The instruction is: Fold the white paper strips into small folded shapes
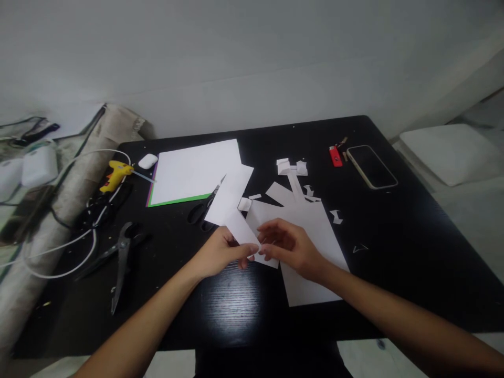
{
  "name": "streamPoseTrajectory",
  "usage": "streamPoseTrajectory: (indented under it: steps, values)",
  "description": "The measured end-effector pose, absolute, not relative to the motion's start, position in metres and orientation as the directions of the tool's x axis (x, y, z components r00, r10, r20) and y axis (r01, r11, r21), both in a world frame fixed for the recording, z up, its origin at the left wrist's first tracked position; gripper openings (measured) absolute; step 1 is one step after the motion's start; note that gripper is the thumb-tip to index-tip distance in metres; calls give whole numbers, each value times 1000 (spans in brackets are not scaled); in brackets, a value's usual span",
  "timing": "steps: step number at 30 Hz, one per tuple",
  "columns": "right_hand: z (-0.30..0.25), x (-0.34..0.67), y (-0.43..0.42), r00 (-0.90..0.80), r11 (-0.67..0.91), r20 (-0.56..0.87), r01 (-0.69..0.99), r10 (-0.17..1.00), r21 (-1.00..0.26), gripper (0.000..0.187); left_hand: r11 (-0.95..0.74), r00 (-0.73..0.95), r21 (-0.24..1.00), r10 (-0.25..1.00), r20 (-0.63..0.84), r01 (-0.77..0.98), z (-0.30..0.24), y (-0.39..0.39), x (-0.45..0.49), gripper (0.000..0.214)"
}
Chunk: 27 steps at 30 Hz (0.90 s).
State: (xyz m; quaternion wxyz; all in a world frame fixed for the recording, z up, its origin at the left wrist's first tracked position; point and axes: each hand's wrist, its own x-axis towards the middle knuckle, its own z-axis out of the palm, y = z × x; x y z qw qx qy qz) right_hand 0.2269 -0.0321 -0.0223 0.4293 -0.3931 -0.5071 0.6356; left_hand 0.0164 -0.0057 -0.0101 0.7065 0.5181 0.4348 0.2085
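Note:
My left hand [220,254] and my right hand [289,247] meet over the middle of the black table [394,252]. Both pinch a folded white paper strip [232,205] that rises up and away from my fingers toward the back. Under my right hand lies a larger cut white sheet [315,231]. Black scissors [201,212] rest just behind the strip, partly hidden by it.
A stack of white paper over coloured sheets [195,170] lies at the back left. Paper scraps [293,173], a red lighter [335,156] and a phone [371,166] sit at the back right. A yellow glue gun [114,174], earbud case [147,161], pliers [122,257] and cables [59,252] crowd the left.

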Motion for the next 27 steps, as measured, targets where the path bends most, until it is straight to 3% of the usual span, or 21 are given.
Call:
streamPoseTrajectory:
  steps: [2, 7, 16, 20, 23, 27]
  values:
    - [-22, 226, -31, -331, -184, -107, -209, 937, -960, 38, 386, 590, 903, 691, -418, 187, -12, -7, 16, 18]
    - [-24, 223, -30, -324, -229, -168, -162, 931, -960, 38, 376, 665, 894, 606, -437, 244, -15, -10, 17, 15]
    - [-21, 226, -23, -334, -338, -252, -230, 908, -913, 29, 254, 563, 924, 735, -377, 286, -14, -5, 13, 16]
    - [-15, 233, -20, -282, -278, -220, -189, 934, -942, 36, 156, 618, 929, 708, -342, 335, -11, -4, 9, 23]
    - [-12, 237, -17, -209, -190, -163, -116, 964, -975, 26, 109, 665, 937, 678, -314, 331, -7, -3, 6, 20]
    - [-12, 242, -14, -165, -187, -172, -76, 971, -979, 19, 45, 618, 935, 739, -268, 351, -4, 1, 0, 17]
